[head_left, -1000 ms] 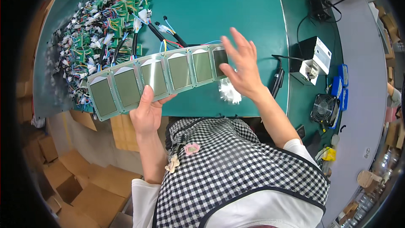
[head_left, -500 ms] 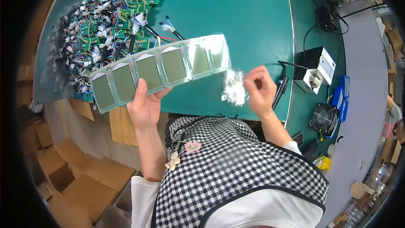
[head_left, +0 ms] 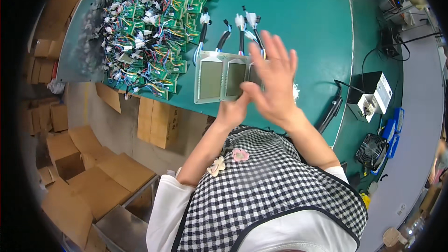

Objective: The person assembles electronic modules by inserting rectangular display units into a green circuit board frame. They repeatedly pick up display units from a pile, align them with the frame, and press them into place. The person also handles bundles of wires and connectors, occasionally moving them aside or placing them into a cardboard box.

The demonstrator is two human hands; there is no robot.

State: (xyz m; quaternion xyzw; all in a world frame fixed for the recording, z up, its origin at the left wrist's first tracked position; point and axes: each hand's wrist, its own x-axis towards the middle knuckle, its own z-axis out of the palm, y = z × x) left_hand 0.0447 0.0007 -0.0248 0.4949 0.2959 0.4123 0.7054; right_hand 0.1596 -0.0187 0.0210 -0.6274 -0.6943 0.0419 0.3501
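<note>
A long display circuit board (head_left: pixel 211 78) with several grey screen panels lies low over the green table, its right part hidden by my right hand. Bundled wires with white connectors (head_left: pixel 240 22) stick out from its far edge. My left hand (head_left: pixel 231 113) grips the board's near edge, thumb up by the panels and fingers out of sight underneath. Above the board's right part is my right hand (head_left: pixel 275 77), open with fingers stretched out and holding nothing; whether it touches the board I cannot tell. A bit of the clear and white plastic film (head_left: pixel 296 92) shows beside this hand.
Heaped green circuit boards with wires (head_left: pixel 154 32) cover the table's left side. To the right are a soldering iron (head_left: pixel 332 112), a black and white box (head_left: pixel 371 98) and a fan (head_left: pixel 372 149). Open cardboard boxes (head_left: pixel 100 177) stand on the floor at left.
The display board has gone from a slanted to a nearly level position. My right hand has left the plastic film, opened, and come over the board. The whole view has shifted somewhat.
</note>
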